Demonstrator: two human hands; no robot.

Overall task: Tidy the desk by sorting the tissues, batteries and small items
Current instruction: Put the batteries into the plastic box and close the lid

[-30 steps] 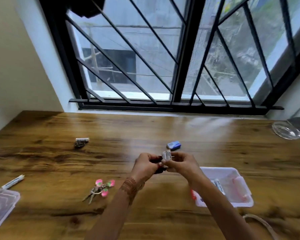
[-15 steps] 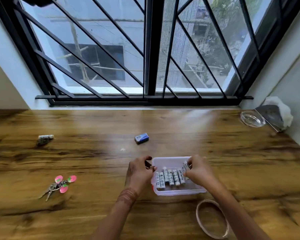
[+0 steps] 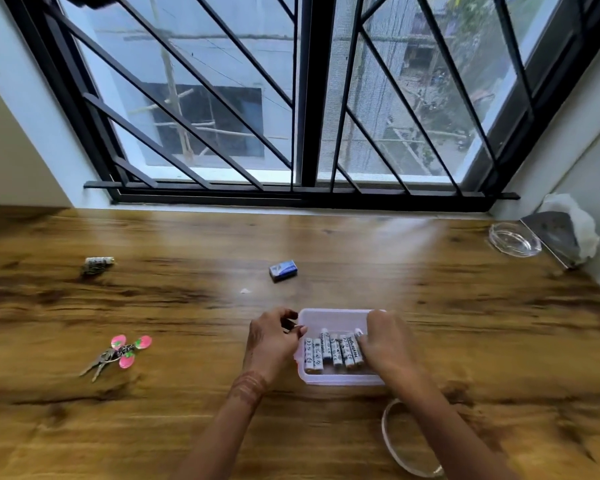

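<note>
Six or so batteries (image 3: 333,351) lie side by side in a white plastic box (image 3: 338,380). The right hand (image 3: 385,344) reaches in over the box's right side, its fingers curled down round the end battery, seemingly pinching it. The left hand (image 3: 272,341) sits at the box's left wall with curled fingers; whether they grip the rim I cannot tell.

The battery sorting looks well along. Not yet sorted: a stray battery (image 3: 99,261) far left of the box, keys (image 3: 118,353) to its left, a blue packet (image 3: 283,270) just beyond it, and a white loop (image 3: 406,445) on its near side. Tissues (image 3: 584,230) bunch far to the right, against the wall.

The surface (image 3: 187,427) is dark-grained wood beneath a barred window (image 3: 309,98).
</note>
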